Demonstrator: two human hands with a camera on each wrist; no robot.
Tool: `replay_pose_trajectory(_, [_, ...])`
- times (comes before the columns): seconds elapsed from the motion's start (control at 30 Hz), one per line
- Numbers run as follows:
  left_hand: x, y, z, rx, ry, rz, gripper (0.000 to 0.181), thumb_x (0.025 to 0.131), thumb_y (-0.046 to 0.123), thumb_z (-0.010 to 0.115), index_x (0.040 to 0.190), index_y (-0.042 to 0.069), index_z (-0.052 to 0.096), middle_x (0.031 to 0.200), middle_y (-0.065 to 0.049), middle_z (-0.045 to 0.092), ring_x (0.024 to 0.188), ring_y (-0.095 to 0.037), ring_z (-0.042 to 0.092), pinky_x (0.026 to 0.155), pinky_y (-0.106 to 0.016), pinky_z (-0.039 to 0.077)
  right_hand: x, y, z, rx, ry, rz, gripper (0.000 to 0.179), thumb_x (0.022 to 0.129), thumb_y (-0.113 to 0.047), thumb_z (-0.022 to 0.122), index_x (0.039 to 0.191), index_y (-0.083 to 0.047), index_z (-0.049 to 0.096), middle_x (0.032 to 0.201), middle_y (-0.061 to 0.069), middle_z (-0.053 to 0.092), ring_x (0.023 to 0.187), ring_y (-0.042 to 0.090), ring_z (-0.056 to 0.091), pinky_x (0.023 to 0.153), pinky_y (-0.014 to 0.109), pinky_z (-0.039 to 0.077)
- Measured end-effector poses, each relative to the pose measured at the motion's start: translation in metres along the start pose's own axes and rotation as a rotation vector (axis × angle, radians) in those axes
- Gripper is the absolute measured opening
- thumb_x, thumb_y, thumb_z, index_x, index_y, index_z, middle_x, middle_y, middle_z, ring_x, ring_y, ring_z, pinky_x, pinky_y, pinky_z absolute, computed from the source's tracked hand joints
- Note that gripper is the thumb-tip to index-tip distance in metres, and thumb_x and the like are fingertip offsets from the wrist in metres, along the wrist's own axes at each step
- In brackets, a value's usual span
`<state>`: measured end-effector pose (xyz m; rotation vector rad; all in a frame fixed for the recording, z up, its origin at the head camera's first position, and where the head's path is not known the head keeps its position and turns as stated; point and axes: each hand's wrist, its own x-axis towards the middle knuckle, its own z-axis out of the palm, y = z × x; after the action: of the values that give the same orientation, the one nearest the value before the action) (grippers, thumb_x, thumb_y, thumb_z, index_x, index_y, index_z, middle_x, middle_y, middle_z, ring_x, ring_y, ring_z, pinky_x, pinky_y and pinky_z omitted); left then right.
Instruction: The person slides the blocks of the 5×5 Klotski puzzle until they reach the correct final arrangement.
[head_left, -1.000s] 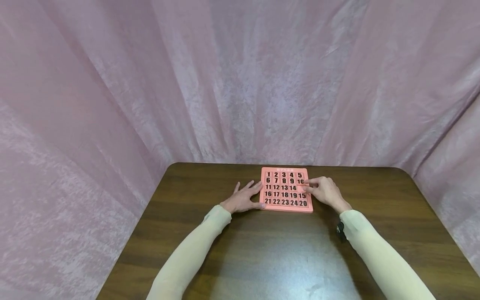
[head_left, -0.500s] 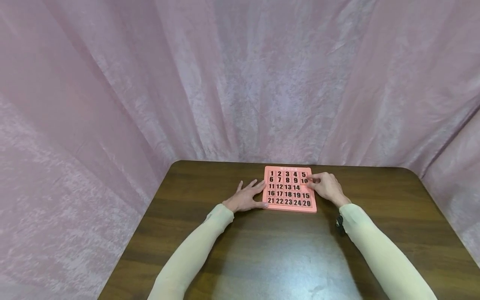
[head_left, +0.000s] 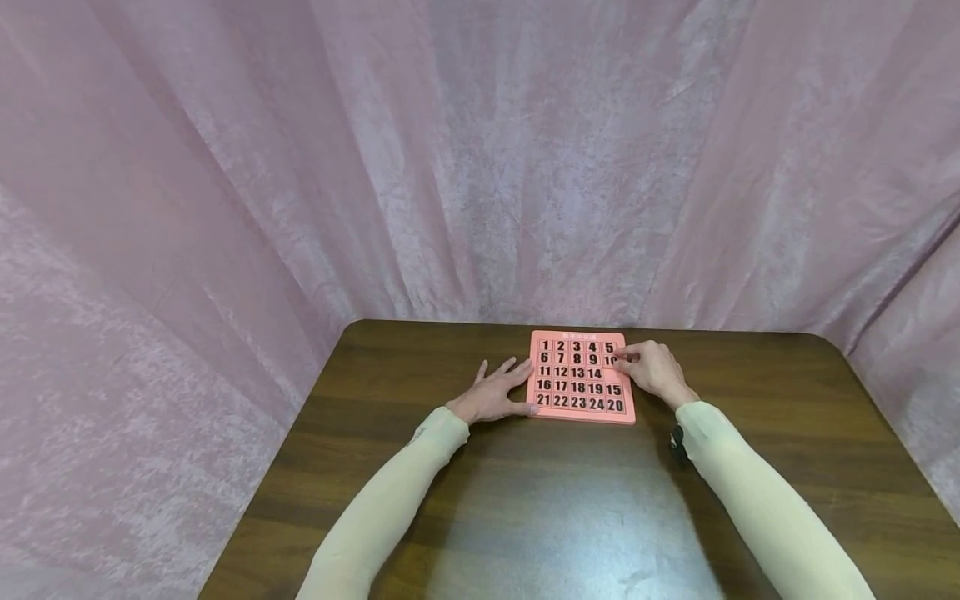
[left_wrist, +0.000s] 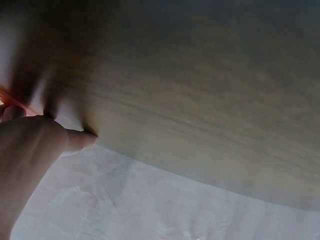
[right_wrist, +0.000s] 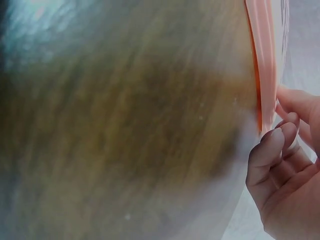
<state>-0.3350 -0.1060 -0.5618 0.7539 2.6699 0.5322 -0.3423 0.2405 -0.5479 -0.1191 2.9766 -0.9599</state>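
Note:
A pink number sliding puzzle [head_left: 581,414] lies flat near the table's back edge, its black-numbered tiles in rows. One gap shows at the right end of the third row, beside 14. My left hand [head_left: 491,396] rests along the puzzle's left edge, fingers spread, with the thumb at the bottom left corner. At the right side, my right hand [head_left: 654,371] pinches the 10 tile [head_left: 608,361] between thumb and index finger, covering part of its number. In the right wrist view, the other fingers [right_wrist: 267,155] curl beside the puzzle's pink side.
The dark wooden table [head_left: 555,517] has rounded back corners and a bright glare in front. Pink velvet curtain [head_left: 525,167] hangs behind and at both sides. Something small and black [head_left: 678,443] sits under the right wrist.
The right fingertips have shifted slightly toward the back over the 10 tile. The left hand stays at the puzzle's left edge. The whole head view has moved a little.

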Motion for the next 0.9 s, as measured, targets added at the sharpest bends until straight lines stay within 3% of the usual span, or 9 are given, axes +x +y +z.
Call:
replay_pose_trajectory(0.23, [0.003,-0.006,0.004,-0.027,0.009,0.021,0.099,0.098,0.076,0.062,0.176,0.030,0.021,0.184,0.011,0.018,0.175,-0.021,0.010,0.136,-0.068,-0.006,0.000,-0.001,0.001,0.001,-0.011,0.013,0.034,0.104,-0.022,0.074,0.133,-0.005,0.079,0.116,0.019,0.079,0.088,0.025,0.062,0.069,0.032,0.042])
replay_pose_trajectory(0.37, [0.004,-0.008,0.004,-0.056,0.009,0.027,0.101,0.096,0.079,0.062,0.176,0.031,0.022,0.184,0.012,0.017,0.175,-0.022,0.009,0.136,-0.068,-0.007,0.001,0.000,0.001,0.004,-0.013,0.014,0.034,0.104,-0.022,0.074,0.133,-0.006,0.079,0.120,0.020,0.080,0.090,0.025,0.062,0.071,0.033,0.043])
replay_pose_trajectory(0.43, [0.001,-0.004,0.001,-0.068,-0.004,0.022,0.101,0.097,0.074,0.066,0.176,0.029,0.021,0.184,0.011,0.016,0.175,-0.023,0.007,0.136,-0.067,-0.010,0.001,0.000,0.001,0.005,-0.014,0.012,0.034,0.104,-0.022,0.074,0.133,-0.005,0.078,0.123,0.021,0.080,0.091,0.025,0.063,0.071,0.033,0.044])
replay_pose_trajectory(0.7, [0.011,-0.013,0.010,-0.051,0.016,0.022,0.099,0.099,0.067,0.069,0.176,0.029,0.019,0.184,0.011,0.016,0.175,-0.022,0.007,0.136,-0.066,-0.013,-0.002,0.001,0.000,0.008,-0.028,0.015,0.035,0.103,-0.022,0.074,0.133,-0.007,0.079,0.127,0.023,0.079,0.090,0.026,0.059,0.073,0.034,0.042])
replay_pose_trajectory(0.9, [0.001,-0.002,0.003,-0.007,0.021,0.013,0.096,0.101,0.066,0.067,0.176,0.028,0.021,0.184,0.010,0.019,0.175,-0.022,0.010,0.137,-0.068,-0.007,-0.007,-0.002,0.000,0.027,-0.043,0.021,0.034,0.103,-0.021,0.075,0.132,-0.005,0.079,0.116,0.020,0.081,0.086,0.023,0.061,0.072,0.032,0.042])
